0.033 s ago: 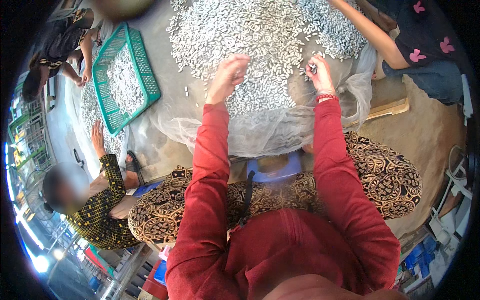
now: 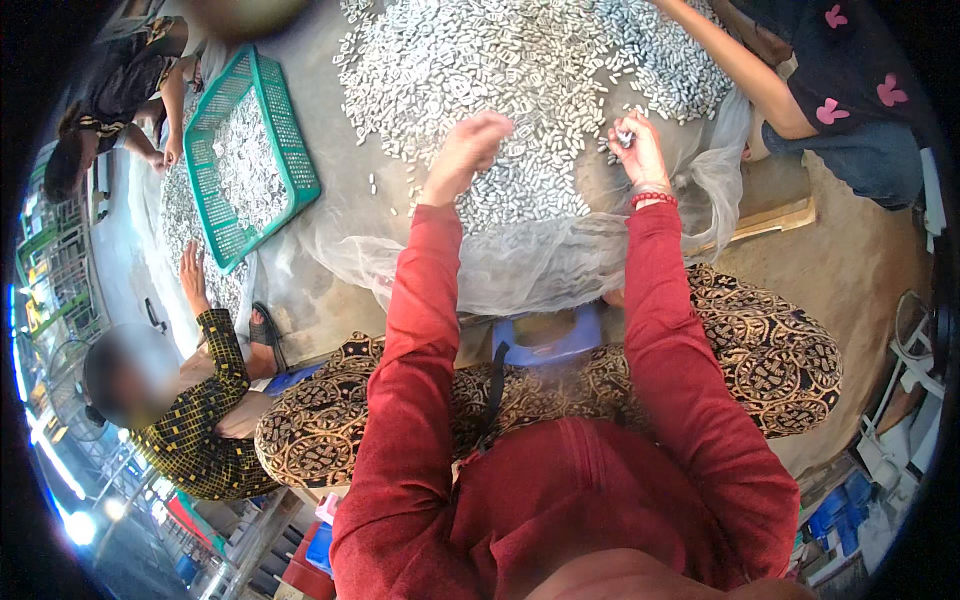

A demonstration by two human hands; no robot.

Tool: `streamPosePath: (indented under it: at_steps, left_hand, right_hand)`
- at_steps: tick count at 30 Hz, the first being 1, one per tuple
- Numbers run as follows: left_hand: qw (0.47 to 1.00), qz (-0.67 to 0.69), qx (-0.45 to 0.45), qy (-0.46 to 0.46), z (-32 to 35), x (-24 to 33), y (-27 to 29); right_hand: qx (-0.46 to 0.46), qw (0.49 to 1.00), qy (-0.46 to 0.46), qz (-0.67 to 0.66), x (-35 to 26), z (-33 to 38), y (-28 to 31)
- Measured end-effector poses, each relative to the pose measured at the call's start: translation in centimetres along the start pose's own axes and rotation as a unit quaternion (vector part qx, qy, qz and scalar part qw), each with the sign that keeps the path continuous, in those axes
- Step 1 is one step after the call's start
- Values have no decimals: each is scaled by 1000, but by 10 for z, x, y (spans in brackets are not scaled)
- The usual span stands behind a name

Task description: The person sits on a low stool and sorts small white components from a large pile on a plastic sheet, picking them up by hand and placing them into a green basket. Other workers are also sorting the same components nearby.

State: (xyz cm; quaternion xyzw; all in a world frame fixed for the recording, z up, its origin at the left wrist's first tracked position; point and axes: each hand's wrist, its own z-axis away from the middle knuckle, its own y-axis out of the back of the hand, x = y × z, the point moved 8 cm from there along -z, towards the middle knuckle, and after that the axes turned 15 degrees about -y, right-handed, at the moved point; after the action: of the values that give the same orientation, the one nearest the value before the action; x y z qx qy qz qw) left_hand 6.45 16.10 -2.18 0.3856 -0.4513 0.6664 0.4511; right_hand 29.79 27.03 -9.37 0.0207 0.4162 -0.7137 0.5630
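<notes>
A wide heap of small silvery oblong pieces (image 2: 530, 185) lies spread on the ground in front of me. My left hand (image 2: 468, 152) is over the heap's near left part, its fingers bent and smeared by motion; whether anything is in them I cannot make out. At the heap's right side, my right hand (image 2: 640, 150), with a red bead bracelet at the wrist, is closed around a few of the silvery pieces. Sheer white netting (image 2: 510, 262) lies bunched along the near edge of the heap, below both hands.
On the left stands a green plastic basket (image 2: 303, 178) with more pieces in it. A person in a checked sleeve (image 2: 222, 350) sits at the left; another person's forearm (image 2: 725, 55) reaches in from the upper right. A blue plastic stool (image 2: 550, 345) is near my knees.
My left hand has shifted slightly to the right over the heap. My right hand stays almost in place, closed on the silvery pieces.
</notes>
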Motion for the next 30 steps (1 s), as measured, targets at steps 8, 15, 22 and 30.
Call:
streamPosePath:
  at_steps: [8, 15, 22, 30]
  left_hand:
    - [808, -571, 28, -143, -16, -10, -6]
    - [980, 150, 90, -92, 40, 21, 34]
    - [944, 276, 135, -124, 58, 17, 49]
    - [896, 427, 110, -40, 50, -19, 9]
  right_hand:
    - [-50, 980, -93, 166, 28, -2, -68]
    - [256, 696, 174, 648, 51, -16, -105]
    - [160, 850, 158, 476, 49, -5, -102]
    - [-32, 965, 38, 257, 24, 40, -152]
